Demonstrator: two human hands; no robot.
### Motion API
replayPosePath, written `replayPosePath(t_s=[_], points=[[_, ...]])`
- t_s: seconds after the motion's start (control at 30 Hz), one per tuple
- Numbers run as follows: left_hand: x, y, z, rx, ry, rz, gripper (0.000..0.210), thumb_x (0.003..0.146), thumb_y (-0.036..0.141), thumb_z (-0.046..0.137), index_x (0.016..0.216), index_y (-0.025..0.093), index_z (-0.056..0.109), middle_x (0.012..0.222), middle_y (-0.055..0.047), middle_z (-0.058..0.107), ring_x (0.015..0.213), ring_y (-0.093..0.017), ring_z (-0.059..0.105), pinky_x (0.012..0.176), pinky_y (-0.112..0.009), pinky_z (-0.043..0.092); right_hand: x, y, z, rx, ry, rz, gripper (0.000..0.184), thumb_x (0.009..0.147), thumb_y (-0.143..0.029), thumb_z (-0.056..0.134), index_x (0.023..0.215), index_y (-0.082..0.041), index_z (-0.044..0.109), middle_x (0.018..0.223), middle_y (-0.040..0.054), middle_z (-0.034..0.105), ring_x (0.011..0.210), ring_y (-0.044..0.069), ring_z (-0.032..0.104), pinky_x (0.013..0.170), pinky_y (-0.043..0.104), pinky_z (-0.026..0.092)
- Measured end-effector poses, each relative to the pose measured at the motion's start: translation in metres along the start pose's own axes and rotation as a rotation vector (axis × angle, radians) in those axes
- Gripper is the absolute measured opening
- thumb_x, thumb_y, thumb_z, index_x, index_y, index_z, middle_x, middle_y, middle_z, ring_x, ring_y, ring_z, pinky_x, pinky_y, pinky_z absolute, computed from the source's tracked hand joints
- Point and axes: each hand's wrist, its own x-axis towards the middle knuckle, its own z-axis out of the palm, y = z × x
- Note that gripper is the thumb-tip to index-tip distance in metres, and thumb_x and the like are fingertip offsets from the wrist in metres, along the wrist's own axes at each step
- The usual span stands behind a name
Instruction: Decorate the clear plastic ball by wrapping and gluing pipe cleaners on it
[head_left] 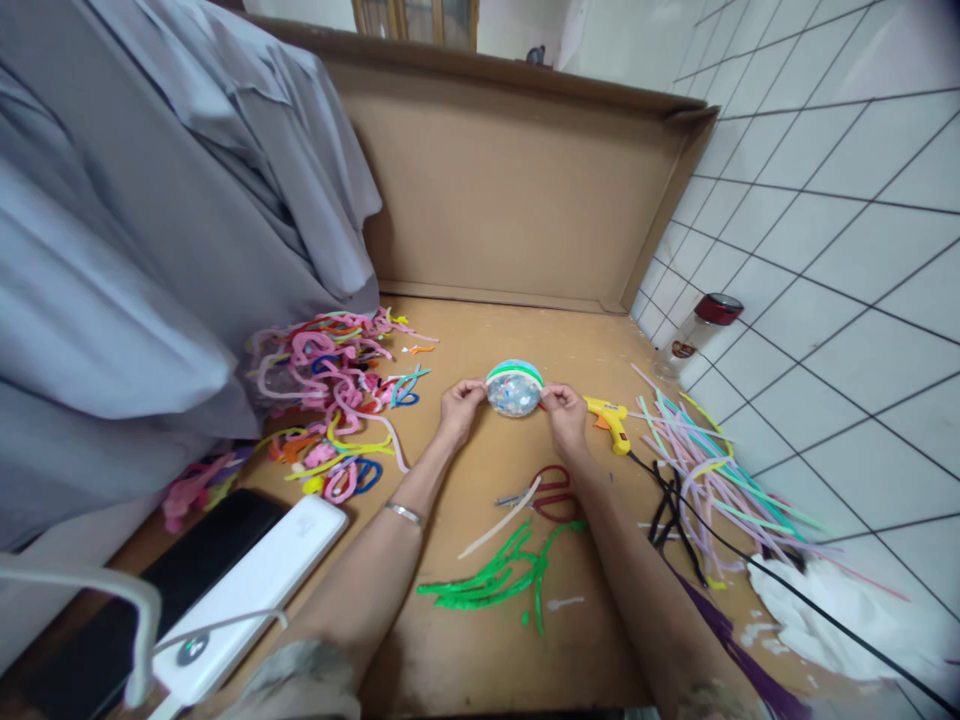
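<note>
A small round disc (pixel 514 392) is held up between my two hands over the middle of the table. Blue, green and whitish fuzzy strips arch across its upper part, and the lower part is shiny and greyish. My left hand (pixel 463 408) pinches the disc's left edge, and my right hand (pixel 565 413) pinches the right edge. Right beside the right hand lies a yellow glue gun (pixel 611 422). Below the hands are red-handled scissors (pixel 553 494), partly under a cream pipe cleaner (pixel 501 522). Nearer to me are green pipe cleaner pieces (pixel 487 580).
A tangled heap of mostly pink pipe cleaners (pixel 330 370) lies left, with a white power bank (pixel 251 600) and a black phone (pixel 217 540) nearer. Straight pipe cleaners (pixel 705 460), a jar (pixel 690 340) and white tissue (pixel 825 620) are right. A cardboard wall (pixel 517 190) stands behind.
</note>
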Motion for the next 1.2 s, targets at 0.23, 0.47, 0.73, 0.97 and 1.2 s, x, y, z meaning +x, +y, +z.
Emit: replayPosePath(t_s=[0.23,0.47,0.73,0.97,1.2], points=[[0.003,-0.002,-0.004,-0.066,-0.087,-0.027,0.032,0.051,0.039,0.086,0.061,0.015,0.067,0.060,0.000,0.064,0.061,-0.011,0.055,0.073,-0.028,0.046,0.001,0.002,-0.004,-0.009,-0.015,0.026,0.028,0.059,-0.044,0.073,0.068,-0.019,0.066,0.077,0.0049,0.072,0.078,0.021,0.064,0.081,0.039,0.051],[0.007,-0.009,-0.005,-0.094,-0.071,-0.051,0.032,0.052,0.037,0.089,0.063,0.015,0.069,0.062,-0.001,0.066,0.064,-0.012,0.058,0.076,-0.029,0.047,0.003,0.004,-0.005,0.068,-0.009,0.070,0.030,0.054,-0.043,0.078,0.069,-0.019,0.069,0.073,0.0031,0.071,0.076,0.019,0.063,0.081,0.038,0.051],[0.011,-0.012,-0.007,-0.155,-0.046,-0.099,0.031,0.049,0.032,0.090,0.063,0.015,0.068,0.061,0.001,0.065,0.062,-0.010,0.058,0.073,-0.027,0.048,0.005,0.006,-0.006,0.147,-0.029,0.131,0.029,0.052,-0.039,0.082,0.069,-0.019,0.071,0.071,0.0015,0.073,0.071,0.017,0.062,0.077,0.034,0.051],[0.014,-0.013,-0.008,-0.137,-0.008,-0.095,0.034,0.048,0.033,0.090,0.062,0.015,0.065,0.060,0.002,0.065,0.060,-0.010,0.058,0.071,-0.027,0.049,0.003,0.004,-0.002,0.182,-0.074,0.122,0.025,0.054,-0.038,0.081,0.069,-0.020,0.070,0.072,0.0012,0.073,0.075,0.017,0.064,0.082,0.036,0.051],[0.011,-0.013,-0.009,-0.106,0.000,-0.053,0.035,0.048,0.036,0.090,0.063,0.015,0.065,0.059,0.001,0.064,0.059,-0.010,0.058,0.070,-0.027,0.049,0.004,0.004,-0.001,0.153,-0.072,0.131,0.019,0.057,-0.034,0.077,0.065,-0.020,0.067,0.080,0.0046,0.075,0.093,0.023,0.067,0.092,0.039,0.049]])
